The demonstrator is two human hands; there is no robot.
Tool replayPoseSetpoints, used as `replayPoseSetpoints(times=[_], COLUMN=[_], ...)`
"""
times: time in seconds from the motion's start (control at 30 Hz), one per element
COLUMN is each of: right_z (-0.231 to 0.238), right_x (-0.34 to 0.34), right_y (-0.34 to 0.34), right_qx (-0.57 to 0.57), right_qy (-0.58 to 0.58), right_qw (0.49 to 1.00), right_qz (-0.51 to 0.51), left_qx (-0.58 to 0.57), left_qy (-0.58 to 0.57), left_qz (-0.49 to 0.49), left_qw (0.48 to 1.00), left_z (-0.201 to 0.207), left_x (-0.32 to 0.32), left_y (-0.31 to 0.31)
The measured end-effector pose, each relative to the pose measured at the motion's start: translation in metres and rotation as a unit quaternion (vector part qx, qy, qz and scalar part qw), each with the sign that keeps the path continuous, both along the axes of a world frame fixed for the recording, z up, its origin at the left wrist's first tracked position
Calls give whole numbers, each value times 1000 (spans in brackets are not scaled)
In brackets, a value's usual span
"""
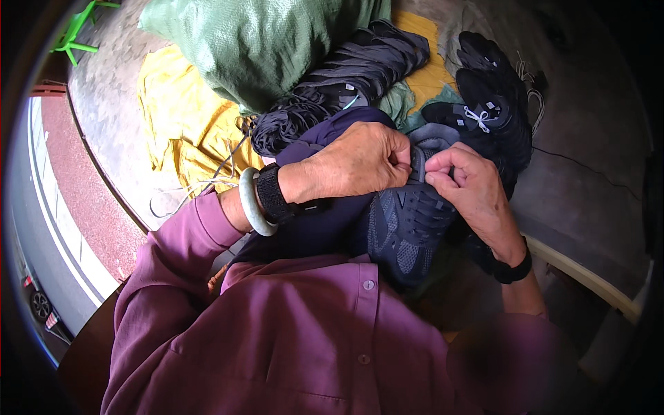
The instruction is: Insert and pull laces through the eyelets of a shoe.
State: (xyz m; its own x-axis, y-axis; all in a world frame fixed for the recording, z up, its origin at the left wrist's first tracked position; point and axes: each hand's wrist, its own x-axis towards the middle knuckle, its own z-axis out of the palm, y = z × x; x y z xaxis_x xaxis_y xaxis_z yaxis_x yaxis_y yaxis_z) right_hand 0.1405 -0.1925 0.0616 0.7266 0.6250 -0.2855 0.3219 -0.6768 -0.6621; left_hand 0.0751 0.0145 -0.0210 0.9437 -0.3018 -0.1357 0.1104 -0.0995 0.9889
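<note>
A dark grey sneaker [409, 228] rests on my lap, toe toward me, with dark laces crossing its front and its collar opening away from me. My left hand [356, 160] is closed in a pinch at the left side of the sneaker's tongue. Across from it, the thumb and forefinger of my right hand [470, 181] are pinched together at the right side of the top eyelets. What lies between the fingertips of either hand is too small or hidden to make out. A black wristband and a pale bangle [250, 202] circle my left wrist.
Beyond my knee lies a big bundle of dark shoelaces [366, 59] on yellow sheeting [183, 117]. Behind it stands a full green woven sack [242, 48]. Several black shoes [487, 93] are heaped at the right. A green plastic stool [72, 34] stands far left.
</note>
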Motion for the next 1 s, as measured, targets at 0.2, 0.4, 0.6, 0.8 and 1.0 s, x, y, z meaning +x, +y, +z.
replayPoseSetpoints(times=[0.2, 0.4, 0.6, 0.8, 1.0], right_z=[-4, -2, 0, 29, 38], right_x=[4, 3, 0, 23, 51], right_y=[6, 9, 10, -5, -50], right_qx=[-8, -22, -57, -80, -146], right_qy=[19, 1, -39, -293, -264], right_qw=[1000, 999, 996, 934, 948], right_qz=[-1, 28, 47, 189, 104], left_qx=[212, 183, 213, 145, -152], left_qy=[-285, -117, -145, -78, 147], left_qz=[57, -4, -10, -15, 3], left_qw=[933, 976, 966, 986, 977], left_z=[8, 7, 14, 12, 11], left_x=[-2, -1, 2, 8, 11], left_y=[-13, 7, 6, 18, 17])
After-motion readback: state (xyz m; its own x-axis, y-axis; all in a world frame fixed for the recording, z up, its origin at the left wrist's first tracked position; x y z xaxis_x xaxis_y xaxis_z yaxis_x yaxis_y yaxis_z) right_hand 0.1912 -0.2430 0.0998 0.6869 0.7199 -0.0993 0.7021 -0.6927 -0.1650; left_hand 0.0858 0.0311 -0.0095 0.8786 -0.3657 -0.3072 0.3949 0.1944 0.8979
